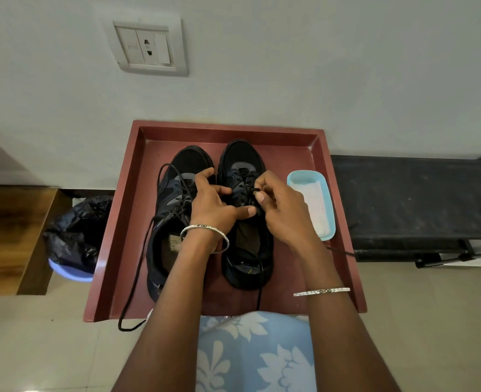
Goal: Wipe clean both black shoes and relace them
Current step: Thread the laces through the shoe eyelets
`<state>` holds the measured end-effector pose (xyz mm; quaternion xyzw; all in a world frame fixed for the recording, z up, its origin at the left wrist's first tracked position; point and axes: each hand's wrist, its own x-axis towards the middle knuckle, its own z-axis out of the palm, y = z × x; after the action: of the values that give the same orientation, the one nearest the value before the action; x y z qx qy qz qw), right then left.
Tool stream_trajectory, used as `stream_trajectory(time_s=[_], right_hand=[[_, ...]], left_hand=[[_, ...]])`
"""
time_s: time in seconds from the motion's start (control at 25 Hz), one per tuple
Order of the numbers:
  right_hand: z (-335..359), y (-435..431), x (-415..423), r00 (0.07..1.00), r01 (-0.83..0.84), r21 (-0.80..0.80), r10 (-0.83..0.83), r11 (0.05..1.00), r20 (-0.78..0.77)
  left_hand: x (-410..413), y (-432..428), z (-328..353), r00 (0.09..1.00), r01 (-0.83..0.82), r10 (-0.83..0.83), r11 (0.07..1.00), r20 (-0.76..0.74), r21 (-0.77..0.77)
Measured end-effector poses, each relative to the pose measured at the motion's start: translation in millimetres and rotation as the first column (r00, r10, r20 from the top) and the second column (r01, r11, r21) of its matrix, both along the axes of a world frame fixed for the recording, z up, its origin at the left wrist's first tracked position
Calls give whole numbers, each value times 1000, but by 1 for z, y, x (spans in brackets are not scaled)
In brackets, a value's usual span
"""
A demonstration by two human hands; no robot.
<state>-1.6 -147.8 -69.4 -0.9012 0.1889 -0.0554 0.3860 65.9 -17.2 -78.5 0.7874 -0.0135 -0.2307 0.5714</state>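
Head view: both black shoes stand side by side on a maroon tray (120, 250). The left hand (214, 205) and right hand (284, 210) pinch the right shoe's (242, 159) lace (252, 190) with curled fingers. The left shoe's (188, 162) loose lace (137, 267) trails over the tray's front edge.

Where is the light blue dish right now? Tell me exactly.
In the head view, the light blue dish sits on the right side of the red tray, just right of the right-hand shoe and the right hand.

Home — wall socket (149, 45), tiled floor (35, 349), lined bin (75, 239).
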Motion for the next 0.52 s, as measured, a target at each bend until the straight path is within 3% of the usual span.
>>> stream_trajectory(time_s=[0.08, 0.28, 0.52], right_hand=[[1, -3, -2, 999, 29, 133, -32, 991, 24], [-5, -9, 0, 993, 97, 255, -110, 962, 38], [-10, -14, -2, 992, 119, 321, -123, 939, -9]], left_hand=[[-2, -1, 2, 1000, -10, 10, 1000, 22, 20], [4, 5, -3, 987, 107, -108, 994, 122, 14], [6, 3, -2, 903, 115, -210, 959, 375, 261]])
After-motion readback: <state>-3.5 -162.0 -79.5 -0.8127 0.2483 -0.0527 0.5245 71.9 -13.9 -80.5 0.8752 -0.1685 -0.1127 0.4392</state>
